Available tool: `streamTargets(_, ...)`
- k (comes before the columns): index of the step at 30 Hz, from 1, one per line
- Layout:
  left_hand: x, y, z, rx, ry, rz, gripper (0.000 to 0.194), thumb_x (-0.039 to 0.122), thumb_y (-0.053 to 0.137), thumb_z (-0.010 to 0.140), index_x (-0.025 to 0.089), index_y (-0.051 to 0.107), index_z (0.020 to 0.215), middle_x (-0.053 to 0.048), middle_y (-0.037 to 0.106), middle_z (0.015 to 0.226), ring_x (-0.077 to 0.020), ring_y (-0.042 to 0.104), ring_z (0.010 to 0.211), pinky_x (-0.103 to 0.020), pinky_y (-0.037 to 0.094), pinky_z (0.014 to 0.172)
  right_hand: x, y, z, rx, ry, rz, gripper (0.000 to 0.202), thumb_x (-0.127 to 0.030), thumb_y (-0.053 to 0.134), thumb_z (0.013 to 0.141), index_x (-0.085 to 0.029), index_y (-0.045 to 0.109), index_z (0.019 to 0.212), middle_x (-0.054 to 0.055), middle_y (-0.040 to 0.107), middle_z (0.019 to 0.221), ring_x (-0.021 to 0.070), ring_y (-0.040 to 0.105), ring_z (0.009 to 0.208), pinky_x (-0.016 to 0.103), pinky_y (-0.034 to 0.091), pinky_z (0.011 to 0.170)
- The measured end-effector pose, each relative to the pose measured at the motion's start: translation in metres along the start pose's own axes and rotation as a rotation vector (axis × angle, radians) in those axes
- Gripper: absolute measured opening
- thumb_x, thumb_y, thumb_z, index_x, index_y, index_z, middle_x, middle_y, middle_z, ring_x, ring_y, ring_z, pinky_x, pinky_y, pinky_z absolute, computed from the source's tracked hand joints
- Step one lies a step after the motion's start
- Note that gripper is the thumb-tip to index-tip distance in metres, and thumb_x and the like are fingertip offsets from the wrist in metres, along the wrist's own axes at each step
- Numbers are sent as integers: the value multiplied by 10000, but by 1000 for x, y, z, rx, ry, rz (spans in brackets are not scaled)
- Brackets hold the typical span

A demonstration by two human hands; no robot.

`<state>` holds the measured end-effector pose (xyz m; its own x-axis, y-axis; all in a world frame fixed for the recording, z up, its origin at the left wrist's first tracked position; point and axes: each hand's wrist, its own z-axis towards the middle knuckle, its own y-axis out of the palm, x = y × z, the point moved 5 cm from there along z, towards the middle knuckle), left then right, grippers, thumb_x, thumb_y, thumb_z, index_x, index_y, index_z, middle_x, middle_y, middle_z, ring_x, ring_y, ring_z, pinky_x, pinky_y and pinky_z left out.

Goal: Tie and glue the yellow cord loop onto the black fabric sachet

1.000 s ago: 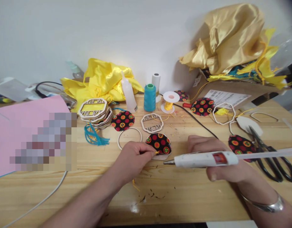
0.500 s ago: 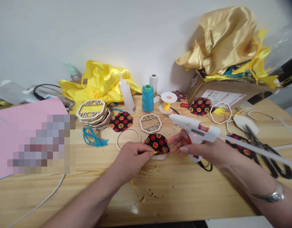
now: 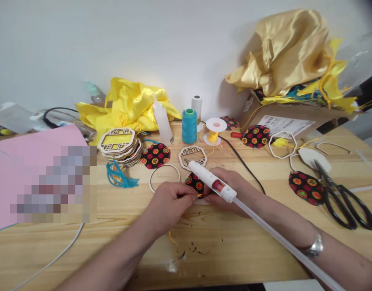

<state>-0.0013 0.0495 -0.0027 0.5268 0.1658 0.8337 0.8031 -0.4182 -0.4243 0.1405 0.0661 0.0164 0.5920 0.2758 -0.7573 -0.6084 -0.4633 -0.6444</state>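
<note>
1. Centrally, the left hand rests on the wooden counter, thumb and forefinger pinched together on a bit of yellow thread at the near edge of a black floral fabric disc.
2. The right hand is clamped around a white glue gun, whose nozzle points away from the person, over the disc and toward a wooden lattice frame just beyond it.
3. A long clear glue stick runs from the back of the gun down along the right forearm; a silver bangle sits on that wrist.
4. The two hands are close together, nearly touching at the disc.
5. Just left of the disc lies a thin wooden ring, with a second floral disc behind it and a stack of lattice frames with a blue tassel further left.
6. Near the wall stand a teal thread cone, a white squeeze bottle and a spool of yellow thread.
7. Black scissors lie at the right beside another floral disc.
8. A pink sheet covers the left side.
</note>
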Motion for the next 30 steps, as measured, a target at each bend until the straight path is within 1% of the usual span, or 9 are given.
streamTargets(4, 0, 1, 1, 7, -2, 1, 224, 221, 526, 720, 218, 743, 777, 11, 739, 799, -193, 638, 765, -266, 449, 687, 0, 2, 1, -4, -54, -27, 16, -178, 559, 698, -175, 543, 699, -10, 581, 707, 120, 519, 629, 219, 360, 558)
streamTargets(8, 2, 1, 0, 11, -13, -4, 216, 217, 530, 720, 214, 740, 772, 12, 740, 792, -186, 639, 751, -259, 451, 680, 6, 6, 2, 69, -71, -26, 62, -149, 552, 678, -178, 499, 660, -36, 549, 645, 96, 489, 572, 201, 313, 504)
streamTargets(13, 1, 1, -1, 27, -18, 19, 220, 219, 523, 726, 212, 739, 765, 15, 738, 754, -187, 637, 725, -260, 455, 655, 5, 10, 2, 76, -48, -70, 103, -251, 560, 707, -180, 493, 672, -23, 534, 637, 103, 453, 545, 207, 294, 480)
streamTargets(16, 1, 2, -2, 34, 11, 24, 223, 209, 523, 728, 215, 738, 784, 11, 741, 789, -192, 642, 754, -268, 462, 682, 4, 9, 2, 58, -32, -82, 107, -259, 569, 705, -179, 501, 686, -12, 540, 656, 112, 462, 567, 213, 307, 500)
streamTargets(19, 7, 5, -6, 30, 72, 59, 234, 191, 510, 747, 233, 737, 785, 9, 738, 848, -188, 643, 809, -274, 464, 737, 4, 10, 2, 45, -38, -74, 84, -233, 574, 700, -176, 515, 714, -2, 555, 690, 118, 476, 599, 220, 324, 530)
streamTargets(22, 16, 6, -15, 53, 157, 159, 243, 182, 500, 772, 241, 736, 768, 0, 722, 903, -179, 634, 848, -275, 462, 772, 5, 11, 1, 43, -60, -71, 89, -240, 578, 704, -175, 522, 726, 3, 565, 708, 120, 480, 613, 226, 330, 545)
streamTargets(25, 21, 4, -27, 166, 234, 331, 227, 197, 506, 785, 231, 731, 791, -22, 705, 935, -183, 631, 841, -290, 469, 770, 5, 10, 1, 54, -70, -57, 86, -240, 580, 701, -178, 530, 732, -1, 568, 709, 117, 475, 608, 225, 328, 539)
streamTargets(27, 19, 5, -35, 220, 296, 443, 236, 193, 487, 802, 223, 718, 840, -32, 702, 916, -178, 636, 812, -286, 481, 736, 4, 9, 1, 68, -71, -50, 80, -233, 578, 691, -177, 523, 707, -10, 555, 682, 110, 461, 585, 218, 318, 519)
streamTargets(30, 14, 13, -42, 244, 375, 629, 265, 183, 440, 834, 213, 698, 884, -43, 700, 841, -182, 642, 721, -294, 496, 647, 3, 8, 1, 84, -67, -50, 90, -229, 565, 686, -178, 495, 666, -21, 527, 642, 102, 442, 556, 211, 299, 494)
